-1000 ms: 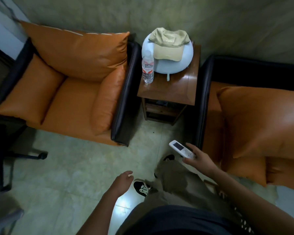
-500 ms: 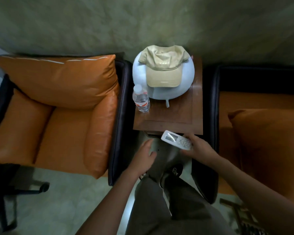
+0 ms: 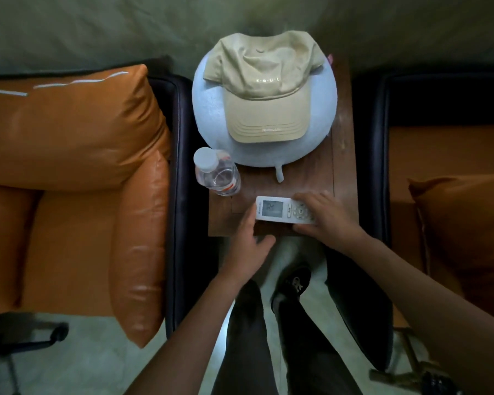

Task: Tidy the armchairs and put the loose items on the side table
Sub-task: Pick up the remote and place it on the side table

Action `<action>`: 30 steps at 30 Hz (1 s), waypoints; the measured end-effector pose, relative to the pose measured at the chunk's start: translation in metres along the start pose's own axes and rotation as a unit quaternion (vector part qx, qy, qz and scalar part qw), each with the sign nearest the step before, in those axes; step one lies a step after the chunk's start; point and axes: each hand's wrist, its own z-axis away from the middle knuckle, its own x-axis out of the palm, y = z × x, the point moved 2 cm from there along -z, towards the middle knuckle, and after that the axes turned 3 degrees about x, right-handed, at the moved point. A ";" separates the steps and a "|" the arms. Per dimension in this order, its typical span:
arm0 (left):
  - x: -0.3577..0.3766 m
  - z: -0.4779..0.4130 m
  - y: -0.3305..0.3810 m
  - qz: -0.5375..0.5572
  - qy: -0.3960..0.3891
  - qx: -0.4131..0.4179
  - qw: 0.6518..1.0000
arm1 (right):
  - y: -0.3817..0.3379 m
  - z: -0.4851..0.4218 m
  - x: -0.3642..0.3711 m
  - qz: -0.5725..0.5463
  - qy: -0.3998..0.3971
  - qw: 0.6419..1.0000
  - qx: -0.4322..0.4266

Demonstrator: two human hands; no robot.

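Head view: white remote (image 3: 284, 210) lying flat on the wooden side table (image 3: 344, 172), near its 6 o'clock edge. Right hand (image 3: 327, 219) grasping the remote's button end, fingers curled over it. Left hand (image 3: 247, 240) loose and unclenched, fingertips touching the remote's screen end. At 10 o'clock of the remote, upright water bottle (image 3: 218, 173); at 12 o'clock, beige cap (image 3: 264, 89) on a pale blue cushion (image 3: 208, 109). Orange armchairs (image 3: 77, 181) flanking the table

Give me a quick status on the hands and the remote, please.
Right hand shut on remote, laying it on the side table. Left hand open, fingers steadying its screen end. Water bottle close by, not touching.
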 end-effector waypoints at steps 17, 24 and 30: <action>-0.002 -0.013 -0.009 0.007 0.069 -0.032 0.997 | -0.009 0.021 0.032 -0.179 0.182 0.956 0.144; 0.004 -0.013 -0.013 0.042 0.058 -0.028 0.997 | -0.017 0.049 0.040 -0.312 0.176 0.908 0.217; 0.008 -0.014 -0.004 0.039 0.062 -0.016 0.997 | -0.029 0.048 0.047 -0.323 0.133 0.911 0.221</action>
